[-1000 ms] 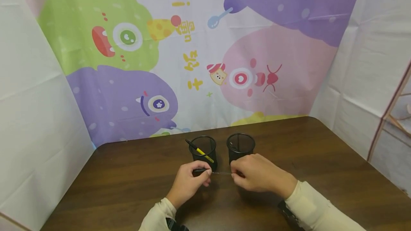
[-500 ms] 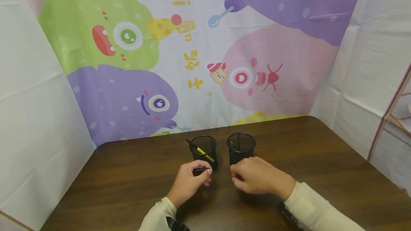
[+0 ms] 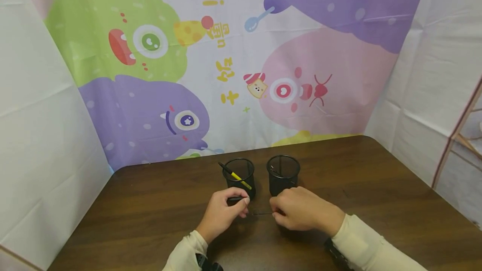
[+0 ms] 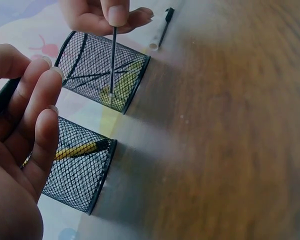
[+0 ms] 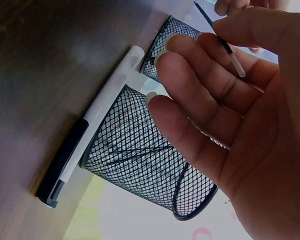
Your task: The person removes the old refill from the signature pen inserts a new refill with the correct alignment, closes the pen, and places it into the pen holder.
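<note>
My right hand (image 3: 301,209) pinches a thin black pen refill (image 5: 225,44) with a clear end between thumb and fingers. Its narrow tip points toward my left hand (image 3: 224,210), which grips a slim black piece (image 4: 7,95), mostly hidden by the fingers; its exact kind cannot be told. In the head view, a small gap separates the refill from the left fingers, and its tip lies a little nearer the person than the black piece. A white pen body (image 5: 102,105) with a black clip lies on the table beside the right mesh pen holder (image 5: 135,145).
The left mesh pen holder (image 3: 229,184) stands just beyond the left hand, with a yellow-and-black marker (image 3: 241,180) leaning inside. Something small and dark sits in the right holder. A cartoon-printed cloth (image 3: 233,129) hangs behind the brown wooden table (image 3: 150,212).
My right hand has drawn slightly toward the person, carrying the refill away from the black piece, which its tip was level with a second ago. My left hand has hardly moved.
</note>
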Tool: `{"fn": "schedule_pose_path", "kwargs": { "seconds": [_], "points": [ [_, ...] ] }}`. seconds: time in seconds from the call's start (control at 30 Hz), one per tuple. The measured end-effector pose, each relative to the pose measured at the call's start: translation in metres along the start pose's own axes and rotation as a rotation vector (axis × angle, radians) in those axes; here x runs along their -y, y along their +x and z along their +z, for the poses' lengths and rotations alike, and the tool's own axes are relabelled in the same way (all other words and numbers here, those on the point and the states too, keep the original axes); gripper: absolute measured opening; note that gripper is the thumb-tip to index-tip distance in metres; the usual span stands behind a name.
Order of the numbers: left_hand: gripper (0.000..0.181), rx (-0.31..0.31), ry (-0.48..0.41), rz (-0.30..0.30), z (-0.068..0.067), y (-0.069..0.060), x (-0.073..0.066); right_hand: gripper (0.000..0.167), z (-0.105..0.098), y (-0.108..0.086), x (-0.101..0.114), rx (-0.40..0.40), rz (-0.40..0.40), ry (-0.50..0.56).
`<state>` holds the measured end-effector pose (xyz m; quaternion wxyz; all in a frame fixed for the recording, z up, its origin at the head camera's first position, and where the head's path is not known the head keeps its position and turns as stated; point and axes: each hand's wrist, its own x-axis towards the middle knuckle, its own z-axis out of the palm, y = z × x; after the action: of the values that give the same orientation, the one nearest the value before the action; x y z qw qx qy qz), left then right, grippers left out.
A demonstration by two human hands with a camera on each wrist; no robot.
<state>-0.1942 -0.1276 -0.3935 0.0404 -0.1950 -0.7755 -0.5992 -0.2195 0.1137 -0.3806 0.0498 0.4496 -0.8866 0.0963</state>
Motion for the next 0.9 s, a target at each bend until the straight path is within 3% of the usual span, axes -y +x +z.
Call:
{"fn": "schedule_pose_path", "kwargs": {
  "seconds": [0.9],
  "points": [
    [0.006,0.018,-0.021,-0.003,0.0004,0.0003,0.0020,0.020,0.0034,-0.0013,0.0003,0.069,0.023,-0.019]
  ]
}}
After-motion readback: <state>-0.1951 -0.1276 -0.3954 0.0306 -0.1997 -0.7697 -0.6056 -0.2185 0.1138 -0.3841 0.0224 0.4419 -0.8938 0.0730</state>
